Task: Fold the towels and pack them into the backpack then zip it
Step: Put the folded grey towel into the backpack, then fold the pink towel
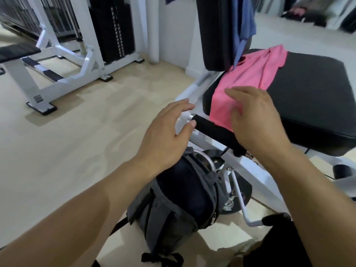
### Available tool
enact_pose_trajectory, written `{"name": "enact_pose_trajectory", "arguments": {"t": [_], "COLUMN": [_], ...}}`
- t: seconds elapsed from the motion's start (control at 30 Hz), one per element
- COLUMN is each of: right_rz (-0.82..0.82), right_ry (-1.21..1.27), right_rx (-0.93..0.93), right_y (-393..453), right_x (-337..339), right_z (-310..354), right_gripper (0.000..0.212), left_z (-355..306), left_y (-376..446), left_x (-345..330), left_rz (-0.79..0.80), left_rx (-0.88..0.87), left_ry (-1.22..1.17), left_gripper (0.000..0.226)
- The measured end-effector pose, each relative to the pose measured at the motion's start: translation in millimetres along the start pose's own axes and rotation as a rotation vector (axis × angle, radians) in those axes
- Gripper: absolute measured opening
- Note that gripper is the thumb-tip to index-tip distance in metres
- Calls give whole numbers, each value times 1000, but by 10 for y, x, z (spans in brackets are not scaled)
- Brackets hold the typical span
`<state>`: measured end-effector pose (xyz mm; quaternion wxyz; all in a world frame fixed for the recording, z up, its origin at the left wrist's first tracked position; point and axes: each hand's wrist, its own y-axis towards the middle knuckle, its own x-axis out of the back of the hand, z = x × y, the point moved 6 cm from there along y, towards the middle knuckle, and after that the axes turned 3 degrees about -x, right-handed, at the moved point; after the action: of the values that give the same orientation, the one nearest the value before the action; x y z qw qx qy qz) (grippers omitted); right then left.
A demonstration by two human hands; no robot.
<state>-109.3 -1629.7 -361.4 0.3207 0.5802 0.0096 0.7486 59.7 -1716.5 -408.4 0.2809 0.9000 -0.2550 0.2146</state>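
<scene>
A pink towel (248,74) lies spread across the left side of a black padded seat (308,97), its near end hanging over the front edge. A blue towel (243,22) hangs over the black backrest (215,33) behind it. My right hand (254,116) hovers with relaxed fingers just over the pink towel's near end. My left hand (165,132) is open in the air beside a black foam handle (213,130), holding nothing. A grey and navy backpack (179,199) stands on the floor under my left wrist, against the machine's frame.
The seat belongs to a white gym machine (250,170) with bars and a black weight plate low down. Another white weight machine (63,54) with a black stack stands at the far left. Pale wooden floor (77,151) stretches between them.
</scene>
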Motion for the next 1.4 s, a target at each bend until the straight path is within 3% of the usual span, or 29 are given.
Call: {"name": "enact_pose_trajectory", "arguments": {"t": [0.1,0.17,0.4,0.53,0.67,0.8,0.93,1.07,1.23,1.4], "right_rz": [152,127,-84,-127,-118,-53,-72,48,179,42], "right_ry": [-163,-160,-14,92,390,510,501,616,725,642], "right_rx": [-76,-70,-31,-40,-91,-92,-83,-9,28,55], "right_y": [76,127,222,184,89,-8,-42,-96,-124,-71], "right_x": [-93,-83,-7,4,19,29,45,54,-24,21], "right_z": [-233,-278,-337,-265,-115,6,35,155,205,176], "right_gripper": [64,67,14,10,4,9,7,6,11,19], "left_z": [-29,-27,-13,-2,-59,-93,-107,-106,-89,-65], "left_y": [73,91,150,141,129,117,117,164,144,128], "left_x": [-126,-192,-182,-170,-165,-138,-151,-90,55,187], "left_rz": [74,100,84,97,111,93,64,-60,-147,-92], "left_rx": [-67,-87,-76,-17,-8,40,24,33,21,-4], "left_ry": [29,42,27,0,-44,-195,-235,-378,-458,-352], "left_gripper": [38,39,36,40,48,56,42,18,19,30]}}
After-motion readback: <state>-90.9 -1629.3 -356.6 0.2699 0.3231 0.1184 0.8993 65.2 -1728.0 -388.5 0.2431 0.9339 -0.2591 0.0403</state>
